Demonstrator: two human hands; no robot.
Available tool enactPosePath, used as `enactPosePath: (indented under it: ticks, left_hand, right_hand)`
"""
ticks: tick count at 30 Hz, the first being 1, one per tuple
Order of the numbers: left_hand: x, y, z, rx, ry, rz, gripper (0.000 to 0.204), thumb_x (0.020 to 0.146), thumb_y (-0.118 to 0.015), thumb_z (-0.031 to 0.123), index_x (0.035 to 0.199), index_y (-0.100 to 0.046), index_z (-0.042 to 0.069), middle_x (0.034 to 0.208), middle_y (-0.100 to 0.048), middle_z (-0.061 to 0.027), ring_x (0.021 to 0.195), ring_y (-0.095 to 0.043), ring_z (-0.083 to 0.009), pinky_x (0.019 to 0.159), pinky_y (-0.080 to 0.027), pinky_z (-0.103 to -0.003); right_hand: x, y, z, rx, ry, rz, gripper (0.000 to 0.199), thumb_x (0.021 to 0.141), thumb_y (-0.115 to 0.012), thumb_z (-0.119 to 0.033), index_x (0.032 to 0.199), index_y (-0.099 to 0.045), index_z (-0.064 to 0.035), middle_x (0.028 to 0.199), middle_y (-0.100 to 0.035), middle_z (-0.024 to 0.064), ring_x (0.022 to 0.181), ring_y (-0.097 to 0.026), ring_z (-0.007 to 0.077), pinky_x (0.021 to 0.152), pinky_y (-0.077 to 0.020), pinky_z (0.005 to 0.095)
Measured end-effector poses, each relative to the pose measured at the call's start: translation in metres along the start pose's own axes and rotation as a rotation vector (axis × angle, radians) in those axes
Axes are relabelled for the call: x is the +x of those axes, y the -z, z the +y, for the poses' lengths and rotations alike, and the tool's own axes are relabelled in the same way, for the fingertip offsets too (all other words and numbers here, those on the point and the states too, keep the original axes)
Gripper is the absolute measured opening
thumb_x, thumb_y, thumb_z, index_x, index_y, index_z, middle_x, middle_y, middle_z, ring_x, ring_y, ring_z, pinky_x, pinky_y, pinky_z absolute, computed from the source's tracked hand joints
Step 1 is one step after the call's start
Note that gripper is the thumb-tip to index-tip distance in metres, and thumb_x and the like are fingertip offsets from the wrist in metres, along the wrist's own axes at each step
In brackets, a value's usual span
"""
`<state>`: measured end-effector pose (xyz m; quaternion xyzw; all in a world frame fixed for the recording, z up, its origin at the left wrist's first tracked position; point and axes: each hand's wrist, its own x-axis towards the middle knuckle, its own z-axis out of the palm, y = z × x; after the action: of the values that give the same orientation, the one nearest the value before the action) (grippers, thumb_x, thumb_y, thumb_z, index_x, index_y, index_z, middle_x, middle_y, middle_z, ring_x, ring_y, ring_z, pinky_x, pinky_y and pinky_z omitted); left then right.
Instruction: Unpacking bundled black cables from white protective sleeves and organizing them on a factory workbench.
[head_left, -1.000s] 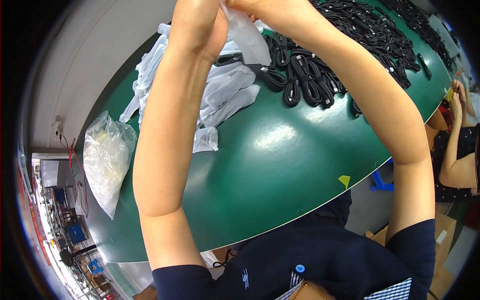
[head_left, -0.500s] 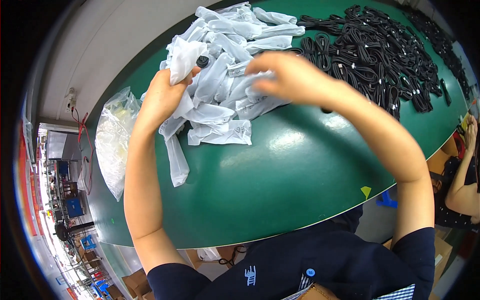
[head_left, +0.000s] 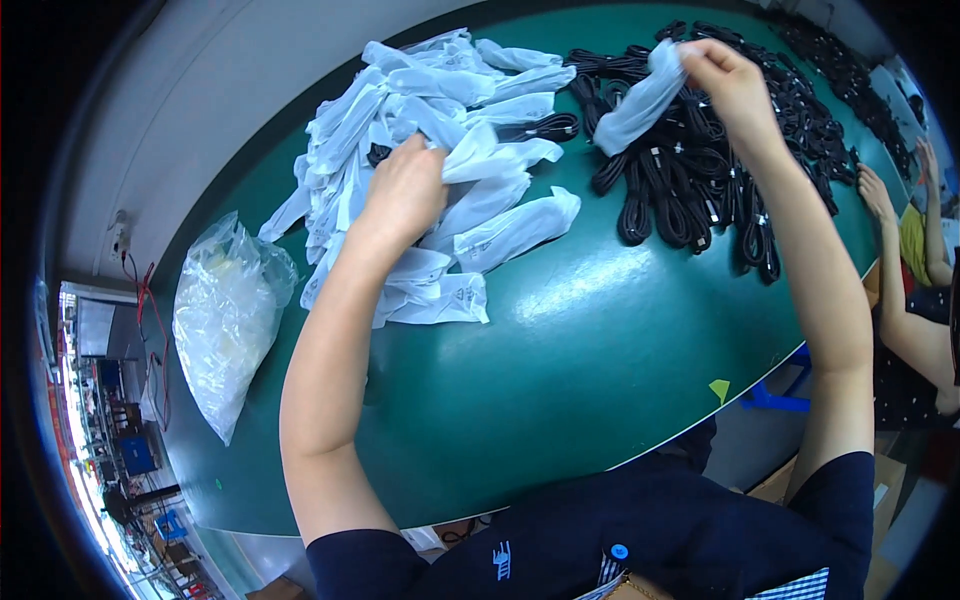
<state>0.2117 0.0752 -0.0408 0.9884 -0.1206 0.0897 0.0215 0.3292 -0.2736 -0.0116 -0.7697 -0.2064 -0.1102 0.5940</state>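
Note:
My right hand [head_left: 730, 85] is raised at the upper right, its fingertips pinching one end of a white translucent plastic pouch [head_left: 640, 102]. The pouch hangs slantwise above a heap of coiled black cables [head_left: 680, 190]. Over on the left, my left hand [head_left: 408, 190] is closed at the pile of white pouches [head_left: 430, 88], with the crumpled white pouch [head_left: 475, 158] coming out of its grip on the right side. A small black end [head_left: 378, 154] shows just left of its fingers. What the left fingertips press on is partly hidden.
A clear plastic bag [head_left: 235, 320] with pale contents lies at the left of the green table [head_left: 560, 400]. One bundled black cable [head_left: 545, 128] lies between pile and heap. A co-worker's hand [head_left: 877, 195] reaches in at the right edge. A yellow-green marker [head_left: 719, 390] sits near the front edge.
My right hand has moved right and up from the pouch pile to over the cables, now carrying a pouch. My left hand has come right and lower into the pile.

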Motion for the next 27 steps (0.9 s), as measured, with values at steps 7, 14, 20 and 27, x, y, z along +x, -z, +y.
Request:
enactPosePath:
  ticks: [7, 14, 20, 27]
  left_hand:
    - [-0.011, 0.029, -0.001, -0.681, 0.144, 0.114, 0.018, 0.078, -0.066, 0.01, 0.095, -0.065, 0.001, 0.093, -0.064, -0.0162, 0.084, -0.064, -0.0264, 0.078, -0.049, -0.036]
    - [-0.011, 0.106, 0.03, -1.808, 0.135, 0.27, 0.014, 0.084, -0.055, 0.018, 0.093, -0.05, 0.008, 0.103, -0.064, -0.02, 0.094, -0.063, -0.0272, 0.088, -0.05, -0.037]
    - [0.007, 0.108, 0.006, -1.414, 0.285, 0.465, 0.037, 0.079, -0.069, 0.013, 0.112, -0.056, 0.002, 0.08, -0.057, -0.0056, 0.07, -0.055, -0.0148, 0.068, -0.046, -0.029]
    - [0.074, 0.048, -0.019, -0.575, 0.284, 0.218, 0.028, 0.083, -0.064, 0.028, 0.096, -0.07, 0.003, 0.076, -0.068, -0.0115, 0.071, -0.063, -0.018, 0.066, -0.048, -0.034]
  right_hand:
    - [0.036, 0.038, -0.045, 0.342, -0.069, 0.327, 0.02, 0.09, -0.054, -0.013, 0.105, -0.057, 0.0001, 0.091, -0.062, 0.0094, 0.079, -0.059, 0.0155, 0.069, -0.0483, 0.0286]
    - [0.051, -0.064, 0.001, -0.563, -0.014, -0.231, 0.032, 0.089, -0.055, -0.03, 0.098, -0.068, -0.0025, 0.083, -0.067, 0.0137, 0.076, -0.063, 0.0194, 0.07, -0.0503, 0.0331]
    - [0.04, -0.14, -0.008, -0.978, -0.312, -0.47, 0.04, 0.079, -0.061, -0.036, 0.107, -0.068, -0.0082, 0.113, -0.065, 0.0136, 0.105, -0.062, 0.0294, 0.088, -0.0488, 0.0408]
    - [0.054, -0.096, 0.004, -0.507, -0.068, -0.273, 0.03, 0.076, -0.062, -0.024, 0.096, -0.069, -0.0022, 0.096, -0.068, 0.0183, 0.088, -0.066, 0.0321, 0.078, -0.0511, 0.0382]
